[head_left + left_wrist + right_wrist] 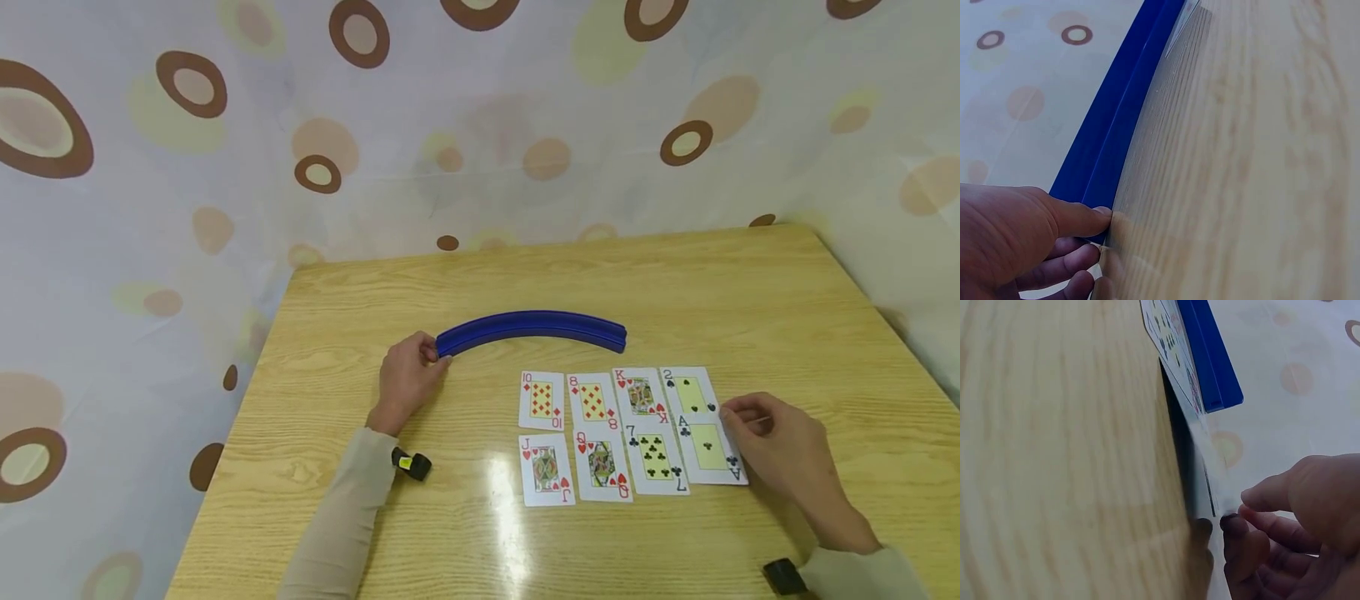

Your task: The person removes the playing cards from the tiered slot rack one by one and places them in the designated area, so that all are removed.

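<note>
In the head view my left hand (408, 375) pinches the left end of a curved blue card holder (532, 323), a long grooved strip. The left wrist view shows the thumb (1079, 219) on the end of the holder (1116, 119), fingers curled beside it. My right hand (787, 442) pinches the right edge of the ace of clubs (708, 458). Seen from the right wrist, a card (1207, 453) tilts up off the table at that edge, with a dark shadow beneath. The black two (690, 392) lies just behind the ace.
Face-up cards lie in two rows left of the ace, among them the ten of diamonds (542, 400), jack of hearts (547, 471) and seven of clubs (656, 462). The wooden table (360, 308) meets a patterned cloth (480, 100) at the back and sides.
</note>
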{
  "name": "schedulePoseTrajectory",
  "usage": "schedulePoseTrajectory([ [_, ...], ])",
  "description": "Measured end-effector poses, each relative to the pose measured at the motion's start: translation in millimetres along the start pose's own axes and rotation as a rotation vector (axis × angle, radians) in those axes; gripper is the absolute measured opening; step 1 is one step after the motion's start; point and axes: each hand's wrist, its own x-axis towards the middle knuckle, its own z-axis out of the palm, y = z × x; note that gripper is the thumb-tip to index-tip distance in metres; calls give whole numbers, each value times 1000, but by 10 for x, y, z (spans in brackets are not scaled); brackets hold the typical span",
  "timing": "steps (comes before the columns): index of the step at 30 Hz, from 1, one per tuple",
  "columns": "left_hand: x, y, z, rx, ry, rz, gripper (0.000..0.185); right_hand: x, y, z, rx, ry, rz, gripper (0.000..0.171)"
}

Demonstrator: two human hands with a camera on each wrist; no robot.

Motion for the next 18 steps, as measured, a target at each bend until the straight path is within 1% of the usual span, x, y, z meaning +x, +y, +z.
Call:
schedulePoseTrajectory([
  [5,0,22,-10,-2,0,4,25,-1,2,-18,-2,1,27,29],
  [12,-1,58,-18,-4,-1,17,26,3,-67,8,31,17,19,27],
  [15,-6,66,-23,16,-11,7,25,26,-157,86,50,64,-18,24],
  [18,0,55,-50,38,-33,-5,25,104,-315,183,70,141,-105,17],
])
